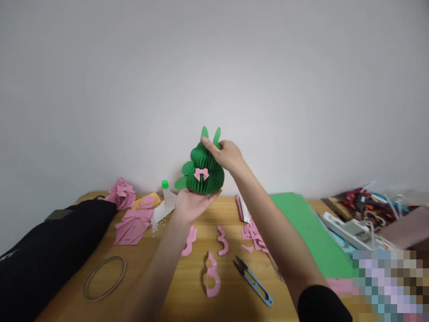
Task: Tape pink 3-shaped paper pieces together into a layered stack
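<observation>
Above the far middle of the wooden table point(181, 293), against the pale wall point(214, 67), a green paper figure point(209, 163) is held clear of the surface by both hands. The left hand point(192, 206) lies palm up and spread beneath its base, bearing it from below. The right hand point(228, 154) pinches the upper part from the right, thumb across the front just below the ears; its other fingers are mostly hidden behind the figure, so how far they curl cannot be told.

The figure's long axis runs near vertical, leaning slightly right at the top. Both ears point(204, 133) point up, two rounded lobes point(181, 182) jut left, and a pink bow point(201, 172) on the pleated body faces the camera. The thumb covers part of the head.

Nearer, two curvy pink strips point(213, 290) lie left of the blue-handled snips point(256, 286), whose blades point far and left; the left forearm partly covers another pink piece point(191, 243). The right forearm cuts off some pink scraps point(253, 235) and the green sheet's point(301, 228) left edge. At near right, a pixelated patch blots out whatever lies there.
</observation>
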A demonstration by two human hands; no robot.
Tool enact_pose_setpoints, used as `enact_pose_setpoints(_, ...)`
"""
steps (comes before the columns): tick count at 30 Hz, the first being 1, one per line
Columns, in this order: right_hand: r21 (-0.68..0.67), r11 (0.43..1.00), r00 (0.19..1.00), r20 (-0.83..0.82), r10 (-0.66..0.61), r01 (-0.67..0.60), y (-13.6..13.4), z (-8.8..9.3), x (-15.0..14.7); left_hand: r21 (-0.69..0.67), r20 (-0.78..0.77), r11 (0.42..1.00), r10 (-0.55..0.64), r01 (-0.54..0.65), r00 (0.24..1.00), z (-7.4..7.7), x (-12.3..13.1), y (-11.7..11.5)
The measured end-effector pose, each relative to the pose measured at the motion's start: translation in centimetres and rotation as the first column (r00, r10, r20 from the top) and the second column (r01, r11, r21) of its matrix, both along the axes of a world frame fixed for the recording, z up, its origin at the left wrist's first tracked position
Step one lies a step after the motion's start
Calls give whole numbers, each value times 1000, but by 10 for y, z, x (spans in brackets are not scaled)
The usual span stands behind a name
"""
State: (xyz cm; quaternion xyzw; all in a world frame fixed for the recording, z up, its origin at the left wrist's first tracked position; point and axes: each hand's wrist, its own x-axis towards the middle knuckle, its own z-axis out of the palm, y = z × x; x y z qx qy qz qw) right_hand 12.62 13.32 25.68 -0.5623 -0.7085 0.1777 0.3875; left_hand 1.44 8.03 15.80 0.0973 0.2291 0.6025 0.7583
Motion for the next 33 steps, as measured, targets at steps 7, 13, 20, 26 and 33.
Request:
enact_pose_setpoints(7,20,960,922,-272,274,-279,-16,24,24,93,100,988,-135,125,986,28,0,-18)
enact_pose_setpoints(13,57,933,875,-331,353,-355,-30,37,41,181,86,968,-193,175,977,36,-10,-32)
enact_pose_setpoints(20,108,914,855,-325,404,-391,-44,44,48,235,5,948,-224,217,975,42,-12,-45)
enact_pose_setpoints(26,127,927,847,-378,374,-353,-49,45,49,254,-13,942,-225,221,974,49,-15,-50)
enact_pose_setpoints(33,240,951,768,-565,301,-197,-53,33,46,282,13,942,-192,180,981,55,-16,-55)
